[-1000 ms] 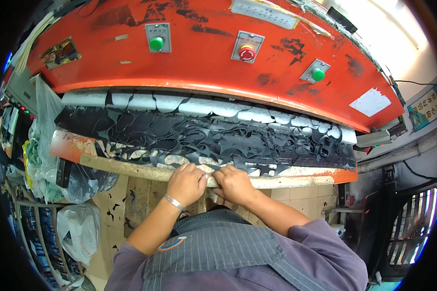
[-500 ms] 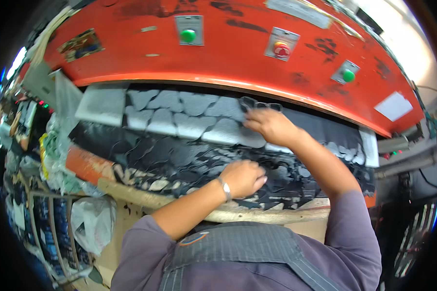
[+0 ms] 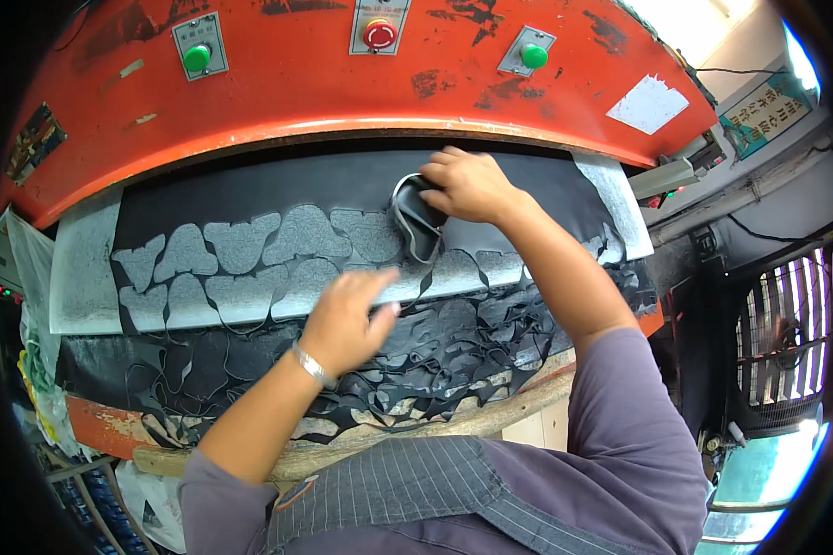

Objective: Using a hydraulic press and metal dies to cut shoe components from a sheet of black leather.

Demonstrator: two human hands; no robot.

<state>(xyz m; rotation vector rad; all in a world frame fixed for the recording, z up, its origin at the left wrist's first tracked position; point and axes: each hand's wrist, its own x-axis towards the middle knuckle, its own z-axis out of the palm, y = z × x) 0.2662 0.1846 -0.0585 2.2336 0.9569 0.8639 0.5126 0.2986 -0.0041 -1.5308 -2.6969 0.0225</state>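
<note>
My right hand (image 3: 463, 188) grips the upper end of a metal-rimmed cutting die (image 3: 405, 220), its fingers bent over the rim. The die stands tilted at the edge between uncut black sheet (image 3: 278, 185) and rows of cut-out holes. My left hand (image 3: 350, 316), a bracelet at its wrist, hovers over the near row of holes with fingers apart and nothing in them. Through the holes shows the pale cutting board (image 3: 83, 268). Limp black offcut webbing (image 3: 435, 338) hangs in a tangle along the near side, under and beside my left hand.
An orange machine beam (image 3: 278, 88) spans the far side, with green buttons (image 3: 534, 56) and a red button (image 3: 379, 34). A worn wooden rail (image 3: 491, 407) runs along the near edge. Plastic bags (image 3: 153, 504) hang at the left; a barred frame (image 3: 777, 342) stands right.
My view has swung right. My right hand now has the die lifted and tilted in its grip. My left hand has risen off the offcuts and opened. More uncut black sheet shows before the beam.
</note>
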